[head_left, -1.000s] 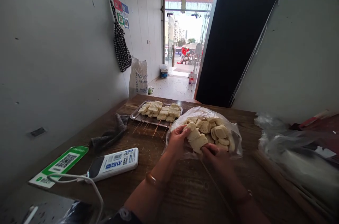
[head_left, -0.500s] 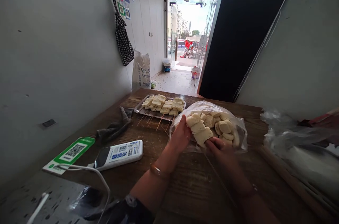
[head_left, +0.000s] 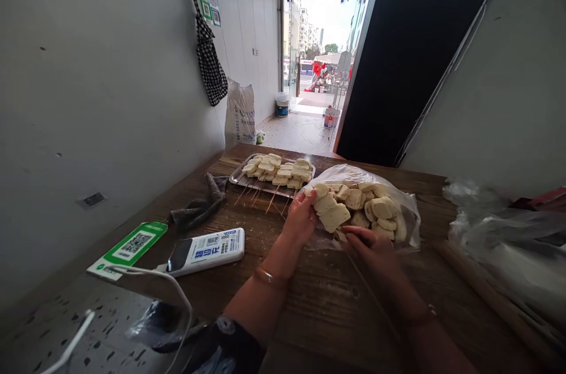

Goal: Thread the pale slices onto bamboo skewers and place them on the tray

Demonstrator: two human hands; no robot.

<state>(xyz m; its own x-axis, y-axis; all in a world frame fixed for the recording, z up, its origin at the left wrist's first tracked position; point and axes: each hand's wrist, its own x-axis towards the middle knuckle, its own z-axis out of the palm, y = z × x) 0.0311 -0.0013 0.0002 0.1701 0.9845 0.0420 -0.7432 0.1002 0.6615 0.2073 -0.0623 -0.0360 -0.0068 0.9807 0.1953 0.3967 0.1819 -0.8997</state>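
Observation:
My left hand (head_left: 300,215) is closed around the upper part of a row of pale, flat, bread-like slices (head_left: 329,212) on a skewer. Just below the lowest slice, the fingers of my right hand (head_left: 374,247) pinch the thin skewer (head_left: 366,281), which runs down toward me and is faint against the table. Behind both hands lies a clear plastic bag (head_left: 410,215), its mouth spread wide, with many loose slices (head_left: 384,209) inside. Beyond my left hand, a metal tray (head_left: 237,178) bears several finished-looking skewers of slices (head_left: 267,164), sticks pointing toward me.
On the wooden table (head_left: 318,297) lie a grey cloth (head_left: 198,209), a white device with a printed label (head_left: 216,250) and a green QR card (head_left: 137,244). A white cable (head_left: 177,285) hangs at the left edge. Crumpled clear plastic (head_left: 490,232) covers the right side.
My right fingers have come off the lowest slice and now pinch just below it. My left hand keeps its hold on the slices. The whole view has shifted slightly.

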